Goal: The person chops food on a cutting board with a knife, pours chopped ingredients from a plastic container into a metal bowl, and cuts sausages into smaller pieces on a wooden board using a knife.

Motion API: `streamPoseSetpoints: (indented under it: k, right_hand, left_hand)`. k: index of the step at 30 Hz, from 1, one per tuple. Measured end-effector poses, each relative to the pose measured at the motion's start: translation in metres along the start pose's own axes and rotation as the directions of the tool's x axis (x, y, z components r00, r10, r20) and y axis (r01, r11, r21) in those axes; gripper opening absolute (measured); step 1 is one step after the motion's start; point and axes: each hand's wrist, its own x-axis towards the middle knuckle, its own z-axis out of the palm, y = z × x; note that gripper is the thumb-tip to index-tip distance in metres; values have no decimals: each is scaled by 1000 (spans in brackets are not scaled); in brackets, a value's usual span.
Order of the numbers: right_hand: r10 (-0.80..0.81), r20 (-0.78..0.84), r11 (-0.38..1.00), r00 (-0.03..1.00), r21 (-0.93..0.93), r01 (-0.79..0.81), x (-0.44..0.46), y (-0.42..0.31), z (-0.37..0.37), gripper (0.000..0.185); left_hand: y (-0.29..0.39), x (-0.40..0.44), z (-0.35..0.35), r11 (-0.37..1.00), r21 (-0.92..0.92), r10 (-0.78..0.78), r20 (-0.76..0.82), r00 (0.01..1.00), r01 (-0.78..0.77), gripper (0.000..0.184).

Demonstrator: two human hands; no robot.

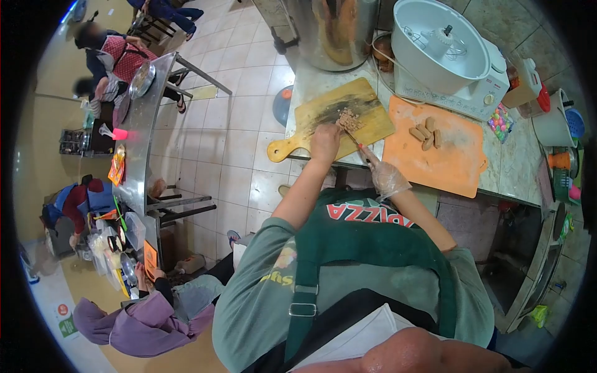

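On a wooden cutting board (311, 112) with a round-ended handle lies a small heap of chopped brownish pieces, perhaps sausage (349, 118). Bare and curled, my left hand (324, 143) rests on the board beside the heap; its fingers are pressed together, and what they hold is hidden. My right hand (388, 178), in a clear plastic glove, grips a knife (353, 139) whose blade reaches to the pieces near my left fingertips. To the right, several short brown sausages (425, 132) lie on an orange cutting board (435, 163).
A white mixer with a large bowl (420, 37) stands behind the orange board, beside a big metal pot (339, 31). A bottle (522, 84) and a colourful packet (499, 121) are at right. Several people are around a metal table (146, 137) at left.
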Motion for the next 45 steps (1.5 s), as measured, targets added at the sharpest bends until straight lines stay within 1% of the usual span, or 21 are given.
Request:
streamPoseSetpoints:
  k: [1,3,4,6,7,9,13,15,18,22,23,24,25,27,29,31,33,37,39,43,45]
  right_hand:
    - [-2,-1,1000,1000,0,2,1,0,0,55]
    - [-40,-81,999,996,11,41,6,0,1,55]
    - [-39,-80,999,996,11,40,9,0,3,55]
    - [-132,-138,989,982,-83,121,15,-5,5,54]
    - [-135,-138,989,981,-83,124,16,-8,4,54]
    - [-109,-83,988,991,-120,98,14,-18,-4,56]
    - [-93,-52,990,994,-115,86,24,-20,-2,58]
    - [-50,-27,993,998,-105,46,29,-26,-4,57]
    - [-59,-44,997,997,-50,57,36,-20,6,56]
    - [-59,-22,998,998,-32,58,8,-12,-1,55]
    - [-10,35,999,999,-44,12,2,-12,-4,53]
    - [38,92,998,995,-58,-33,-1,-11,-5,52]
    - [37,94,998,995,-58,-32,-1,-9,-4,52]
    - [19,36,1000,999,-9,-18,-1,-7,-1,53]
    - [11,10,1000,1000,-3,-11,3,-10,-2,53]
    - [3,-11,1000,1000,-1,-3,7,-12,-1,54]
    - [-128,-119,992,985,-29,126,13,-14,2,53]
    - [-93,-82,991,992,-99,85,26,-18,10,53]
    - [-136,-149,988,979,-95,123,32,-16,20,54]
    - [-90,-90,995,992,-51,86,15,-21,6,54]
    - [68,99,990,993,-129,-55,3,-23,-4,57]
  left_hand:
    - [0,0,0,1000,-5,9,-11,1000,-9,4]
    - [0,-1,0,1000,-8,16,-21,1000,-16,4]
    - [1,-1,1,1000,27,-11,4,1000,11,4]
    - [3,1,0,997,63,-37,26,999,36,4]
    - [4,2,-1,998,54,-33,38,999,31,5]
    - [3,3,-2,998,48,-30,49,998,27,6]
    - [3,2,-1,997,68,-30,56,998,26,5]
    - [3,2,0,998,60,-24,47,999,21,5]
    - [2,1,1,999,40,-37,33,999,35,5]
    - [0,-2,0,995,-69,-69,-21,997,67,3]
    - [1,-1,-1,990,-121,-81,-39,996,76,4]
    - [3,-1,-3,990,-121,-83,-40,996,77,4]
    - [5,-2,-5,986,-129,-112,-55,992,104,5]
    - [5,-2,-7,983,-134,-138,-70,988,128,6]
    - [2,1,-8,983,-127,-139,-18,990,136,6]
    - [5,1,-8,982,-128,-141,-27,990,136,5]
    - [4,2,-7,983,-124,-142,-37,989,136,4]
    - [3,3,-6,983,-111,-149,-13,989,146,4]
    - [7,4,-8,981,-115,-155,-12,988,153,4]
    - [5,3,-9,974,-131,-190,-13,982,187,4]
    - [4,2,-10,974,-135,-189,-29,982,183,5]
